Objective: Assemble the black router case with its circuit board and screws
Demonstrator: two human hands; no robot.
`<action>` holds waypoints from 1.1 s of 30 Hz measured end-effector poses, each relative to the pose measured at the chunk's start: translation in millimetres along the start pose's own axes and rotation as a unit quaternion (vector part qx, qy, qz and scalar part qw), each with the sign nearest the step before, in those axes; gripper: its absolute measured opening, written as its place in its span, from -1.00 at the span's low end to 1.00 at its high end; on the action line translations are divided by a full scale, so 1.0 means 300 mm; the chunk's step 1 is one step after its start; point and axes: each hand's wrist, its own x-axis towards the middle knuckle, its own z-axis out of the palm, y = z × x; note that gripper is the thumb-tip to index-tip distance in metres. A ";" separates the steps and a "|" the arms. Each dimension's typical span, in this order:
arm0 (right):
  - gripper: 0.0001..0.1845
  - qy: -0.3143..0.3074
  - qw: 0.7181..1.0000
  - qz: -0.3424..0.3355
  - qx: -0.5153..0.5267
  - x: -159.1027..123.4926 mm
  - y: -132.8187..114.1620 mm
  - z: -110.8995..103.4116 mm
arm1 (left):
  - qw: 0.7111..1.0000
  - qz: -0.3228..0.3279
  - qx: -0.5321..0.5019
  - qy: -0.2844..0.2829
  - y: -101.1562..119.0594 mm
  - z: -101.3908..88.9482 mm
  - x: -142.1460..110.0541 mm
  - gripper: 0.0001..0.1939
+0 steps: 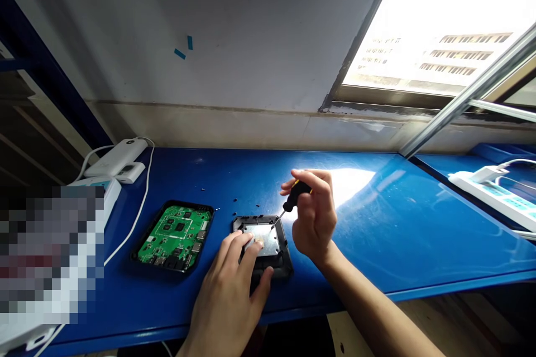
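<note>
Blue table [402, 223], black cover [285, 263] under spread left hand [231, 284], right hand [316, 215] pinching screwdriver [295, 197]

Bare hands [234, 270], bare forearms [372, 304]

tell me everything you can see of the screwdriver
The screwdriver has a black handle with yellow accents and a thin, metallic-looking shaft. The right hand grips and partly covers the handle. It slants down leftward to the upper right corner of the silvery plate on the black case; what the tip touches is unclear.
</note>
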 end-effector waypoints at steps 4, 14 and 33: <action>-0.52 -0.028 1.000 0.002 -0.008 0.005 -0.004 -0.003 | 1.000 -0.002 -0.002 -0.002 0.001 -0.001 0.002 -0.72; -0.72 0.009 0.999 -0.006 -0.038 0.020 0.003 -0.006 | 1.000 -0.005 -0.004 -0.005 0.001 -0.003 0.003 -0.72; -0.52 -0.011 1.000 -0.015 -0.014 0.015 0.008 -0.007 | 1.000 -0.008 0.003 -0.022 0.001 -0.003 0.000 -0.71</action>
